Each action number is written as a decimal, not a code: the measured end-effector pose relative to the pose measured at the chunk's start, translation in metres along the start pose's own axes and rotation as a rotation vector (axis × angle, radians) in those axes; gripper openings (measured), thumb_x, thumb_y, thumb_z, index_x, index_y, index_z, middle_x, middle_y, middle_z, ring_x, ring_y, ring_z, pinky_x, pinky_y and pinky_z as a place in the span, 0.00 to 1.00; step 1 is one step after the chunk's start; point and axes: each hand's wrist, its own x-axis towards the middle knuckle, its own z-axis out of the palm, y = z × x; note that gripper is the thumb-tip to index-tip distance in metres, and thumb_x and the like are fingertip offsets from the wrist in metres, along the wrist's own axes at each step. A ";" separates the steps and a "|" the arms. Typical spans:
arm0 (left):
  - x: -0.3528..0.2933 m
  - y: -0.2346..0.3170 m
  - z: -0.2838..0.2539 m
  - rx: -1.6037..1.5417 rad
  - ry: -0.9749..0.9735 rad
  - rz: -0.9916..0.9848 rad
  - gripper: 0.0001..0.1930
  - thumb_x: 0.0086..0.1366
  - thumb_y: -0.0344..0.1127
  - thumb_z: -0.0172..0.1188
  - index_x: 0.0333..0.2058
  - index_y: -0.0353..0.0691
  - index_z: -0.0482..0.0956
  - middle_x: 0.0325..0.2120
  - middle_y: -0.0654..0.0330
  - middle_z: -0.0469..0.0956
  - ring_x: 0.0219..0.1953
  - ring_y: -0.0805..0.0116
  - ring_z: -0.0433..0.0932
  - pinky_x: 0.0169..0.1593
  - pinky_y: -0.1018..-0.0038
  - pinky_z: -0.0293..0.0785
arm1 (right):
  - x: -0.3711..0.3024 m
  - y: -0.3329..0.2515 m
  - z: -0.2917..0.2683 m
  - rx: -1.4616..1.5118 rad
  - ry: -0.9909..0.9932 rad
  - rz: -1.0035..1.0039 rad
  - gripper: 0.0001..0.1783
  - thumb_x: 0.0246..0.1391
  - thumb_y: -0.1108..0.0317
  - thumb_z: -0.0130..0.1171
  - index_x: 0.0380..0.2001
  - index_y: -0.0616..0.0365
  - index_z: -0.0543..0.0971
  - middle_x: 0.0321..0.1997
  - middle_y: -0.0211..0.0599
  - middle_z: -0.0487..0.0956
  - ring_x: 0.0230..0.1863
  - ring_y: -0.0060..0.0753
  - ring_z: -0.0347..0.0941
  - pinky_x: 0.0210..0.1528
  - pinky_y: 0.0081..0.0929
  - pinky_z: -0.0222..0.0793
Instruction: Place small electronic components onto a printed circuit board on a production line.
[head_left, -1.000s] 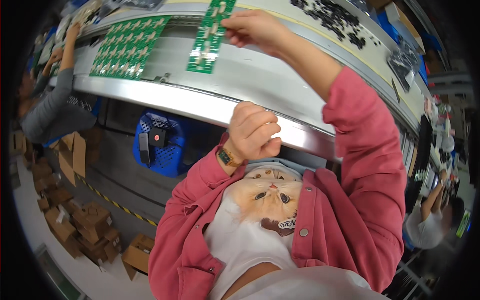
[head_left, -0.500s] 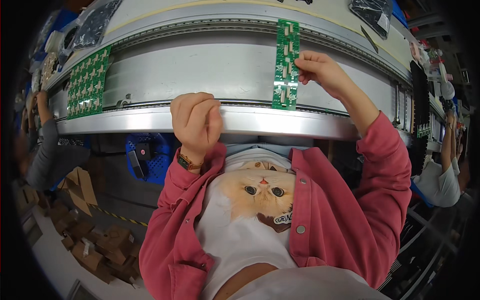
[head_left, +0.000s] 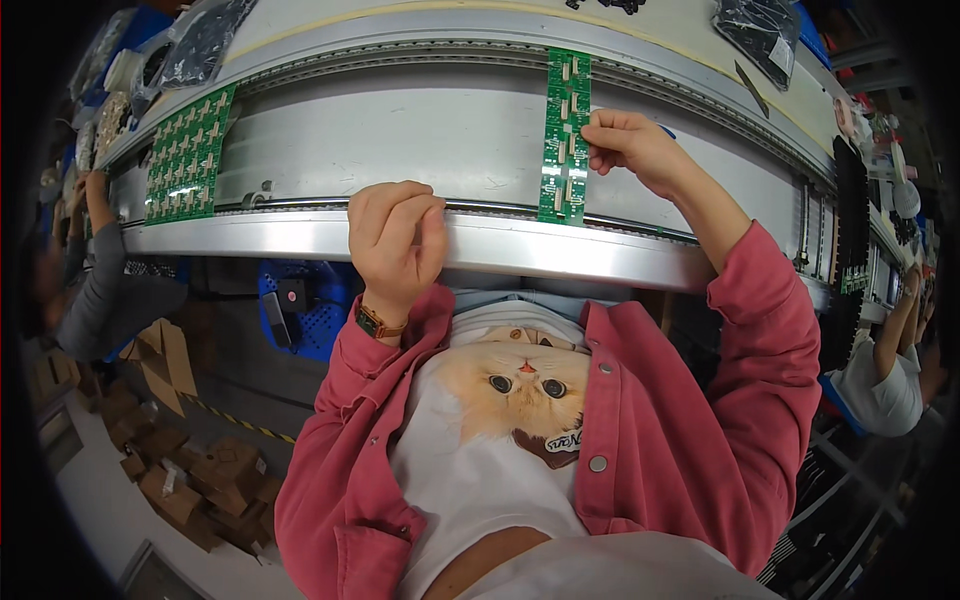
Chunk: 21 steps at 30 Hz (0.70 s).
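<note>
A narrow green circuit board point(head_left: 566, 135) with pale connectors lies across the two rails of a metal conveyor, right of the middle. At its right edge, my right hand point(head_left: 635, 150) pinches with thumb and fingertips closed on the board. Farther left, my left hand point(head_left: 395, 235) is curled at the front rail point(head_left: 500, 240), its wrist wearing a watch point(head_left: 378, 322). What those curled fingers hold, if anything, is hidden. A wider green circuit board panel point(head_left: 188, 160) with rows of pale connectors spans the rails at the left.
Behind the conveyor, dark plastic bags point(head_left: 755, 38) and a thin dark tool point(head_left: 750, 88) lie on the bench. Below the rail sits a blue basket point(head_left: 318, 330). Cardboard boxes point(head_left: 215, 480) stand on the floor at lower left. Co-workers' arms point(head_left: 98, 215) show at both sides.
The whole view has shifted a little, so the boards and rails sit slightly differently in it. Both hands keep nearly the same places and poses.
</note>
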 end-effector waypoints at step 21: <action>0.013 0.005 -0.011 0.014 -0.281 0.055 0.07 0.49 0.28 0.60 0.30 0.39 0.77 0.35 0.61 0.76 0.33 0.65 0.72 0.41 0.73 0.67 | -0.005 -0.010 0.008 -0.120 0.127 0.067 0.10 0.56 0.64 0.53 0.25 0.56 0.75 0.21 0.28 0.72 0.22 0.19 0.66 0.27 0.15 0.64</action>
